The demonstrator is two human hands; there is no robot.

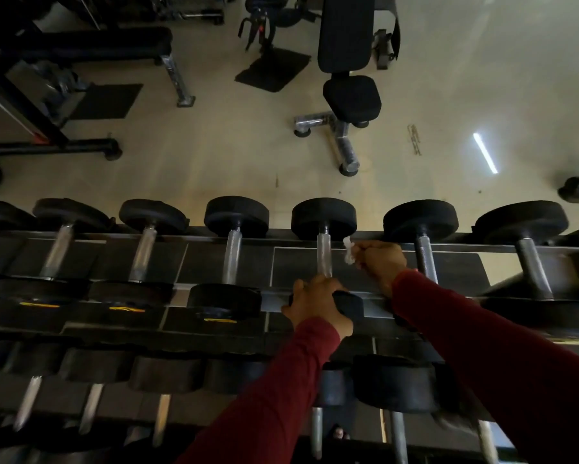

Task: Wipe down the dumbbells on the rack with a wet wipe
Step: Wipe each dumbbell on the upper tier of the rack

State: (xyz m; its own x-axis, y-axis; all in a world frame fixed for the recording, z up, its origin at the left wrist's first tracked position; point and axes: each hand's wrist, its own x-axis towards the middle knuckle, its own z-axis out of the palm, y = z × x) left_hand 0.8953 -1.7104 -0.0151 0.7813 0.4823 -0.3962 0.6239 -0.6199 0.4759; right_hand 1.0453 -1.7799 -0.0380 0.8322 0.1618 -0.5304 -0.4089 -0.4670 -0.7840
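Note:
Several black dumbbells with silver handles lie across the top tier of the rack. My left hand grips the near head of one dumbbell in the middle of the row. My right hand hovers just right of that dumbbell's handle and pinches a crumpled white wet wipe. The wipe hangs beside the handle's far end, close to the far head; whether it touches the metal is unclear. Both arms wear dark red sleeves.
A lower tier holds more dumbbells nearer to me. Beyond the rack, an adjustable bench stands on the pale floor, with a flat bench and other gym machines to the left. A foot shows below the rack.

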